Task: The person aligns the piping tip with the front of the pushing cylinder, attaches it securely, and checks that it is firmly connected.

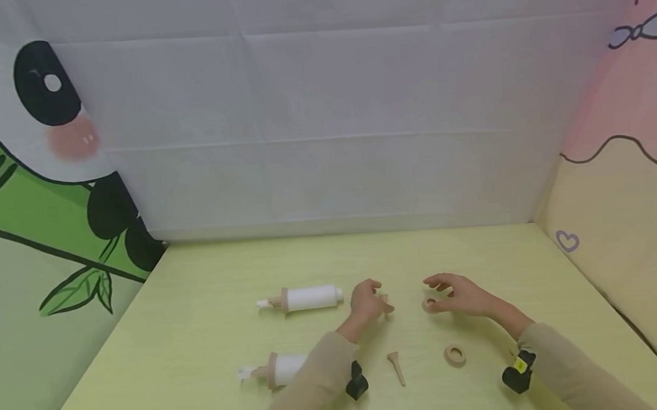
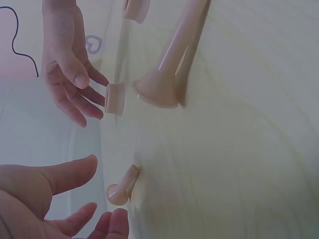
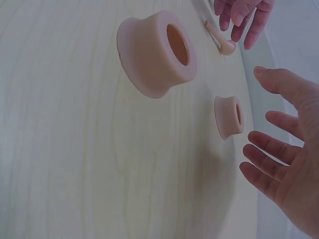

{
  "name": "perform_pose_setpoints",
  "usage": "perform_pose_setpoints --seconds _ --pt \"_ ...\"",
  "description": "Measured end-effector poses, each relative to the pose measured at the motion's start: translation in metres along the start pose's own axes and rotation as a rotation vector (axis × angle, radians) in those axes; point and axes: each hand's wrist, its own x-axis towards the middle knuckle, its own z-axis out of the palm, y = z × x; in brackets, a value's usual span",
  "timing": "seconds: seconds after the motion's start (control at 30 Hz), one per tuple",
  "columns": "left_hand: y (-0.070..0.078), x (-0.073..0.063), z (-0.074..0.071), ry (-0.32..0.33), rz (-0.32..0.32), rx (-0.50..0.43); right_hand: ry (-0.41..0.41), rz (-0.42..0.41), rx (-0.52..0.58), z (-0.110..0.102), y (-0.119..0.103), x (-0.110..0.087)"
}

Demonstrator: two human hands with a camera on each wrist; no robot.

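My left hand (image 1: 368, 303) hovers beside the farther beige flared peg (image 2: 123, 188), thumb and fingers spread around it with a gap in the left wrist view. A second flared peg (image 1: 396, 369) lies nearer on the table. The right hand (image 1: 462, 294) is next to the farther beige flanged ring (image 3: 228, 117), its fingers loosely spread and apart from the ring in the right wrist view. Closer to me sits another flanged ring (image 1: 455, 355), its wide rim down and its hole showing. Neither hand holds anything.
Left of the hands lies a white cylinder (image 1: 313, 298) with a beige flange and a narrow white tip. A similar cylinder (image 1: 289, 369) lies nearer, partly hidden by the left sleeve (image 1: 322, 381). A pale wall (image 1: 332, 167) stands behind the yellow table (image 1: 208, 269).
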Motion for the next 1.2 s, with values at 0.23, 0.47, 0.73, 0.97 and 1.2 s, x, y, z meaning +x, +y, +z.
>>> perform_pose_setpoints --seconds 0.23,0.47,0.73,0.97,1.2 --pt "0.000 -0.004 0.003 0.013 0.004 0.007 -0.001 -0.004 -0.009 0.003 0.002 0.001" --pt "-0.002 -0.004 0.006 0.019 -0.029 0.019 0.005 -0.008 -0.005 0.007 0.002 0.000" --pt "-0.004 -0.004 0.009 0.058 -0.013 0.040 0.005 -0.036 -0.003 0.009 0.006 0.001" --pt "-0.005 -0.005 0.011 0.083 0.023 0.082 0.006 -0.039 0.001 0.012 0.008 0.003" --pt "-0.006 -0.006 0.010 0.093 0.009 0.045 0.011 -0.058 0.022 0.014 0.008 0.003"
